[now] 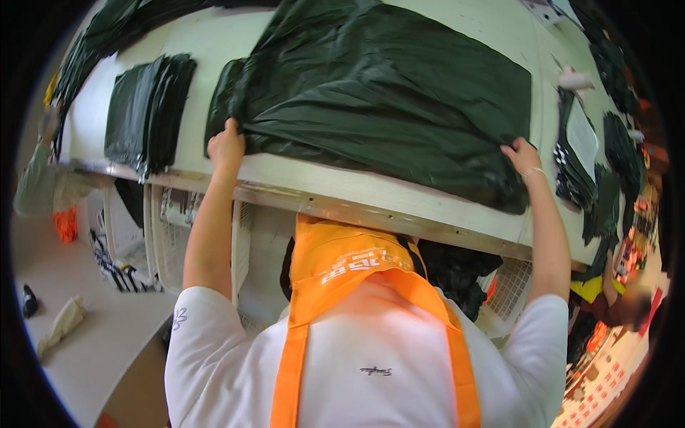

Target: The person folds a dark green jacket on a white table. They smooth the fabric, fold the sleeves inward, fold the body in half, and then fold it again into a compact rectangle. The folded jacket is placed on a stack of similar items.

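Note:
A wide piece of dark green, wrinkled cloth (399,93) lies spread over the white table (278,167) in front of me; what kind of article it is, I cannot make out. At its left edge, my left hand (227,148) is closed on a narrow, bunched part of the cloth. My right hand (524,158) pinches the cloth near its right edge, close to the near corner. Both arms reach forward, well apart. The cloth's near right corner hangs toward the table's front edge.
Left of the cloth stands a stack of folded dark pieces (148,110). More dark bundles with a pale sheet (581,139) lie at the right. Under the table are white plastic baskets (171,242) and a black bag (460,274). Another person (631,307) is at the far right.

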